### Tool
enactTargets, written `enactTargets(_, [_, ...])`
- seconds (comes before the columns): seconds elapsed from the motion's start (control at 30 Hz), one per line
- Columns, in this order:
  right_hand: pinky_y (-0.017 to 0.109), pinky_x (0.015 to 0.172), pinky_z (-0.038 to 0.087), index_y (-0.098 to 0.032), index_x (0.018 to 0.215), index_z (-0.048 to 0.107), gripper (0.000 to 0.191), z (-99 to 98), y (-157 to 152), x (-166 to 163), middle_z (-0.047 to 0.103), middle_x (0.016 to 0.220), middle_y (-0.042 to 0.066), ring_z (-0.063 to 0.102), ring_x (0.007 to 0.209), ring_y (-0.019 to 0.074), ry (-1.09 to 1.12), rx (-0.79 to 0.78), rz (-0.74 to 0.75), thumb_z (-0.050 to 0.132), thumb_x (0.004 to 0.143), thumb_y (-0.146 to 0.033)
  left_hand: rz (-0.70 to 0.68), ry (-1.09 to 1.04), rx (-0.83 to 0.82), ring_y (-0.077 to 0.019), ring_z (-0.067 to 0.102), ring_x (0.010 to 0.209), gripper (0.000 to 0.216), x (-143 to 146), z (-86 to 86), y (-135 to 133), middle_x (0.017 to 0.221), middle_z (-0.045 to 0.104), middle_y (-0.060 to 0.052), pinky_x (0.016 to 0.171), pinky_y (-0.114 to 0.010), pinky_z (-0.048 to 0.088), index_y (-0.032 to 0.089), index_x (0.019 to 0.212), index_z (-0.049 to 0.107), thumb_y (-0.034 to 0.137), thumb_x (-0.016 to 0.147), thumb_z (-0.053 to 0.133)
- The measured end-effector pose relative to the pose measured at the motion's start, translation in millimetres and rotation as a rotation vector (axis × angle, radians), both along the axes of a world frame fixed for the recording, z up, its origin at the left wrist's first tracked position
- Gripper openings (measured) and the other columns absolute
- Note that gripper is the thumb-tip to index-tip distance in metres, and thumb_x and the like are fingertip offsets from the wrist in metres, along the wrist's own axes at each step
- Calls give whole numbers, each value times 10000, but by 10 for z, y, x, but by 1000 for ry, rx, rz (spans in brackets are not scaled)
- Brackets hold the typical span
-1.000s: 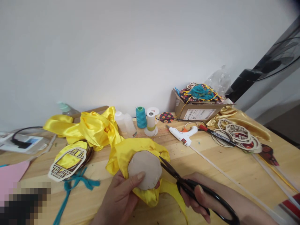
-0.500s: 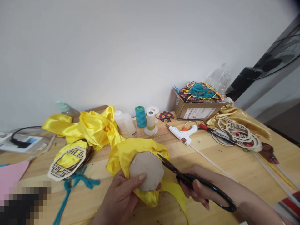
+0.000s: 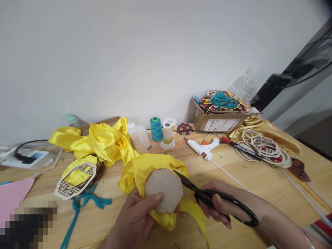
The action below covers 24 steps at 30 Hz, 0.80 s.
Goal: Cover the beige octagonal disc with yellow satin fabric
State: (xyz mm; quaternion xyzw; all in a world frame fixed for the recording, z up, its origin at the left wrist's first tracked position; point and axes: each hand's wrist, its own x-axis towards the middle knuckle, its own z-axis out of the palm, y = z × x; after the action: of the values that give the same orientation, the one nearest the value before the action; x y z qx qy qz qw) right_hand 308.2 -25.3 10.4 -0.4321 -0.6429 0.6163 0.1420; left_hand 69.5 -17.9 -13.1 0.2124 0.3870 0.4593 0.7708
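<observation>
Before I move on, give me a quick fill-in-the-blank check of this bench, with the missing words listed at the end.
1. The black scissors are held in the person's ____ hand.
2. The thumb of the left hand lies on a grey disc, and the satiny cloth showing above and below it is ____.
3. The body of the glue gun is mostly ____.
4. One end of the black marker is ____.

Missing words: right; yellow; white; red.

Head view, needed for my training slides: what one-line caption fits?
Left hand holds a grey disc and yellow fabric; right hand holds black scissors beside the disc's edge.
</observation>
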Motion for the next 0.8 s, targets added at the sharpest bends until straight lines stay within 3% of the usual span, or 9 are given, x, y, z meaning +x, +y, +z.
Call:
enactTargets(0.3, [191, 438, 387, -143, 773, 519, 654, 11, -8, -47, 464, 649, -5, 404, 473, 63, 14, 8, -22, 290, 787, -755, -16, 27, -4, -273, 693, 776, 494, 8, 19, -9, 882, 744, -105, 685, -373, 569, 160, 1153, 611, 133, 673, 726])
enactTargets(0.63, [167, 410, 339, -142, 707, 523, 395, 6, 47, -72, 456, 574, -25, 405, 454, 58, -91, -30, 1, 451, 842, -507, -24, 15, -1, -277, 688, 790, 487, 6, -16, -6, 901, 737, -116, 697, -388, 563, 155, 1164, 596, 130, 691, 708])
enactTargets(0.8, [156, 400, 355, -163, 678, 463, 462, -66, 50, -68, 386, 537, -49, 385, 443, 56, 27, -116, -10, 449, 806, -607, -37, 7, 5, -278, 685, 781, 490, 0, -17, -4, 884, 734, -122, 688, -384, 558, 141, 1173, 584, 126, 698, 700])
